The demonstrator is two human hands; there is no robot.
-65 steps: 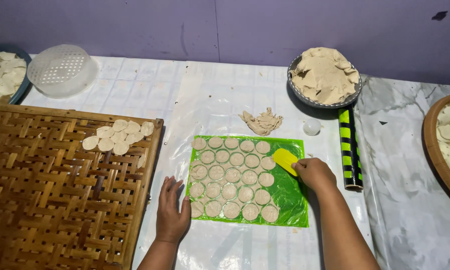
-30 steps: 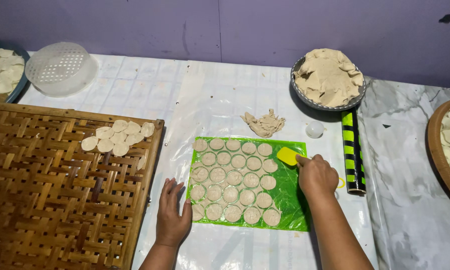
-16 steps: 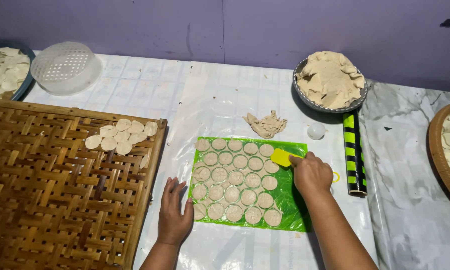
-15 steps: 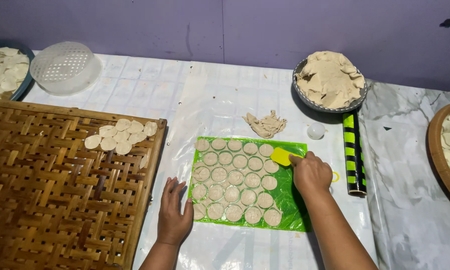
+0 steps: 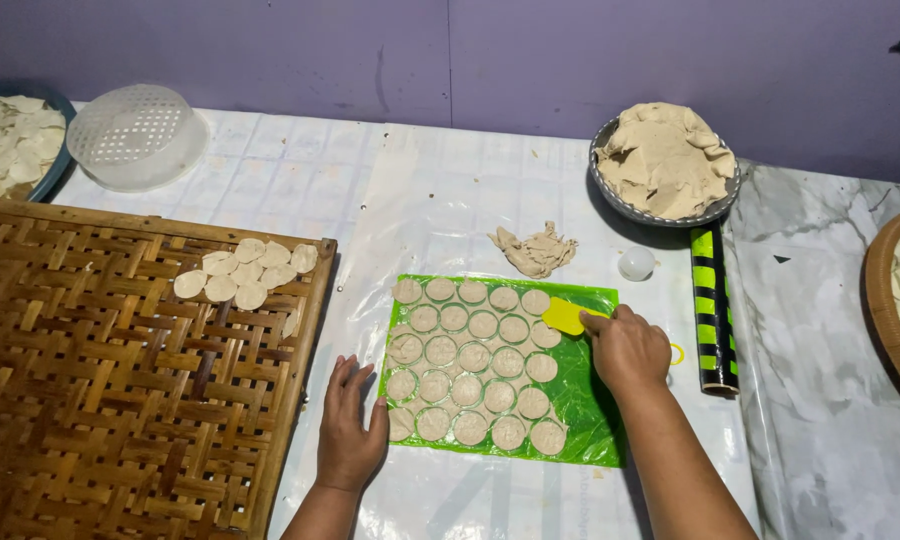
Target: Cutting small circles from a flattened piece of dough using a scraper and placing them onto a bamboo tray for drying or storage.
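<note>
Head view. My right hand [image 5: 627, 350] grips a yellow scraper [image 5: 566, 316], blade pointing toward 10 o'clock over the green sheet [image 5: 582, 400] of cut dough rounds [image 5: 470, 357]. My left hand [image 5: 351, 428] lies flat, fingers spread, at the sheet's 8 o'clock corner. The sheet's long axis runs 9 to 3 on the table [image 5: 300, 180]; the right hand is nearer.

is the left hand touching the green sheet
Touching. The head view shows the left hand flat on the table, its fingertips pressing the green sheet at its left edge.
</note>
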